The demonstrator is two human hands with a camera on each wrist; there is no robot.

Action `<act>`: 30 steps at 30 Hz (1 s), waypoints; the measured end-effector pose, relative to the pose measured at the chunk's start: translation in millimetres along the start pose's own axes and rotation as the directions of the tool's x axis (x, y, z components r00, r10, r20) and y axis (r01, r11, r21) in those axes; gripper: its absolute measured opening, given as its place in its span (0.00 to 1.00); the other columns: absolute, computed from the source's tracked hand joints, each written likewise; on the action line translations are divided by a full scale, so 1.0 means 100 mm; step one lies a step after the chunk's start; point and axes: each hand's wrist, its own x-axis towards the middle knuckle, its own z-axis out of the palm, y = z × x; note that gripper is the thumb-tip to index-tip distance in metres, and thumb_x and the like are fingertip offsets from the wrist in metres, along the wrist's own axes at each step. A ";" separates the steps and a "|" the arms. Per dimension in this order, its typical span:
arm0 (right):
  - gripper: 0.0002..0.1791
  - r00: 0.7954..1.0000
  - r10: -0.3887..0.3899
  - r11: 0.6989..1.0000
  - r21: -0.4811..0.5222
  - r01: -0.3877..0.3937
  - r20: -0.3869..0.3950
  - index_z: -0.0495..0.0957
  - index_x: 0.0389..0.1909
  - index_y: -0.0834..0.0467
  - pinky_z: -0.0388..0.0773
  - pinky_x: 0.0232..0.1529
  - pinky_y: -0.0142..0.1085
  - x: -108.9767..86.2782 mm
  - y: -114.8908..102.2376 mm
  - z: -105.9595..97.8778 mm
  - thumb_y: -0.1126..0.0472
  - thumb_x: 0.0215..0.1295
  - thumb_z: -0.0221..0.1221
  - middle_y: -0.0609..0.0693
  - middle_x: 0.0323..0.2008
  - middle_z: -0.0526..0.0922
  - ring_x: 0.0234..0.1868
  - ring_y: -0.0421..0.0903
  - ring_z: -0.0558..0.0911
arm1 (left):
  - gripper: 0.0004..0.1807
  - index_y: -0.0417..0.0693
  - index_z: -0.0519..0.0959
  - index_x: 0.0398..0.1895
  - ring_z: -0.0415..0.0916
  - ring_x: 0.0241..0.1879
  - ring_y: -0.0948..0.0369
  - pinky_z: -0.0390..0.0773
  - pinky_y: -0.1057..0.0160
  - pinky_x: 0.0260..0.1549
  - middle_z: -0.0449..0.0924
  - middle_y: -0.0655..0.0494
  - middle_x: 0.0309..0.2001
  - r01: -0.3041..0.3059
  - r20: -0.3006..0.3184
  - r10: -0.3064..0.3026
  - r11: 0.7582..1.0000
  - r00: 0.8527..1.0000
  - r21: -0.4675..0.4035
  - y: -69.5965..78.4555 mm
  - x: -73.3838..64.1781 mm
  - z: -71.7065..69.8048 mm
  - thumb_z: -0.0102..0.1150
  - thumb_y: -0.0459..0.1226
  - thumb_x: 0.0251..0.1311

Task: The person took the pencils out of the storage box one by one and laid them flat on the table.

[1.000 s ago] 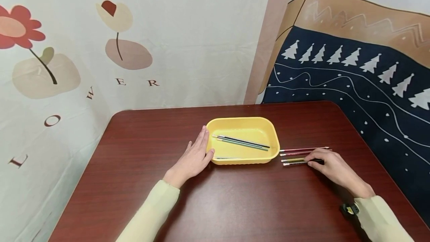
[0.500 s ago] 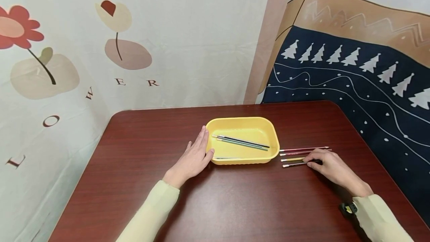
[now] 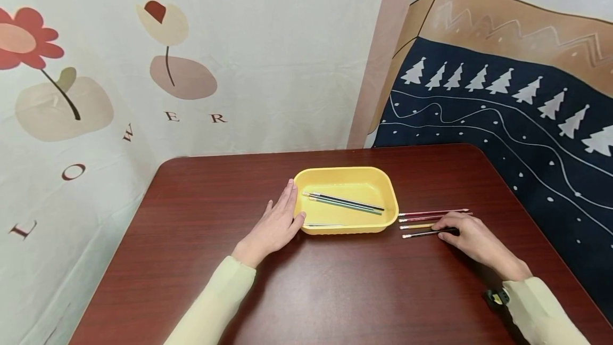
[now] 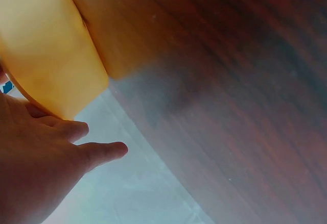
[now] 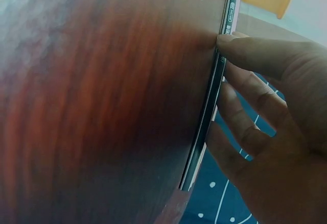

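On the table stands a yellow tray (image 3: 351, 230), with several dark and green pencils (image 3: 347, 204) lying in it. My left hand (image 3: 269, 229) rests against the tray's left side, fingers extended along its outer wall. To the right of the tray, my right hand (image 3: 471, 237) pinches a black pencil (image 5: 203, 124) between thumb and fingers, low over the tabletop. Just beyond it lie a yellow pencil (image 3: 415, 226) and two red pencils (image 3: 426, 213), roughly parallel. The fingers cover part of these pencils in the head view.
The dark red-brown table (image 3: 335, 286) has rounded far corners. A pale cloth with flower prints (image 3: 287, 68) hangs behind it, and a navy cloth with white trees (image 3: 479, 105) hangs to the right.
The black pencil's eraser end has shifted slightly toward me, widening the gap to the yellow pencil. My right hand has moved very little; the left hand and the tray stay put.
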 end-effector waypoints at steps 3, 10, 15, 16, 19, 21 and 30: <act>0.12 0.999 0.037 0.999 0.005 -0.037 0.012 0.89 0.39 0.51 0.79 0.48 0.54 -0.01 -0.02 -0.02 0.70 0.58 0.72 0.46 0.42 0.86 0.45 0.51 0.83 | 0.41 0.35 0.40 0.83 0.36 0.82 0.53 0.50 0.33 0.73 0.29 0.48 0.84 -0.003 -0.005 0.003 1.000 1.000 0.020 0.01 0.01 -0.02 0.39 0.51 0.81; 0.11 0.998 0.045 0.999 0.011 -0.045 -0.051 0.88 0.41 0.50 0.79 0.48 0.52 -0.06 -0.05 -0.05 0.66 0.58 0.73 0.49 0.45 0.86 0.47 0.53 0.83 | 0.40 0.38 0.46 0.83 0.40 0.82 0.50 0.50 0.35 0.74 0.37 0.47 0.84 0.008 -0.024 -0.006 0.998 1.000 0.055 0.01 0.03 -0.04 0.39 0.54 0.81; 0.12 0.994 0.056 0.998 0.019 -0.054 -0.092 0.88 0.47 0.49 0.76 0.52 0.45 -0.09 -0.08 -0.10 0.62 0.62 0.72 0.50 0.49 0.87 0.52 0.53 0.83 | 0.39 0.40 0.50 0.83 0.42 0.82 0.49 0.49 0.35 0.74 0.38 0.49 0.84 0.015 -0.060 -0.013 0.999 0.998 0.035 0.00 0.05 -0.03 0.40 0.55 0.81; 0.13 0.994 0.060 0.998 0.023 -0.058 -0.093 0.88 0.48 0.50 0.75 0.53 0.46 -0.09 -0.08 -0.10 0.61 0.63 0.72 0.51 0.51 0.87 0.53 0.53 0.83 | 0.40 0.40 0.51 0.83 0.42 0.82 0.49 0.49 0.35 0.74 0.38 0.50 0.84 0.015 -0.065 -0.012 0.999 0.998 0.039 0.00 0.05 -0.03 0.39 0.56 0.81; 0.16 0.993 0.067 0.997 0.040 -0.063 -0.095 0.87 0.53 0.53 0.75 0.53 0.53 -0.08 -0.12 -0.12 0.58 0.65 0.71 0.54 0.54 0.86 0.55 0.55 0.82 | 0.40 0.40 0.51 0.83 0.42 0.82 0.49 0.50 0.35 0.73 0.38 0.49 0.84 0.006 -0.080 -0.002 0.999 0.997 0.049 0.00 0.07 -0.02 0.38 0.56 0.81; 0.19 0.992 0.077 0.996 0.059 -0.071 -0.096 0.85 0.56 0.55 0.75 0.53 0.58 -0.06 -0.16 -0.12 0.56 0.66 0.70 0.56 0.56 0.85 0.57 0.57 0.81 | 0.40 0.39 0.52 0.82 0.42 0.82 0.49 0.51 0.34 0.73 0.39 0.47 0.84 -0.009 -0.088 0.013 0.999 0.996 0.043 0.01 0.08 -0.02 0.39 0.56 0.80; 0.23 0.980 0.100 0.986 0.151 -0.075 -0.170 0.82 0.62 0.53 0.71 0.58 0.63 0.11 -0.44 -0.10 0.53 0.67 0.69 0.54 0.65 0.80 0.66 0.58 0.75 | 0.42 0.37 0.47 0.83 0.37 0.82 0.51 0.49 0.33 0.73 0.34 0.47 0.84 -0.024 -0.060 0.021 0.999 0.998 -0.044 0.03 0.15 -0.01 0.41 0.55 0.80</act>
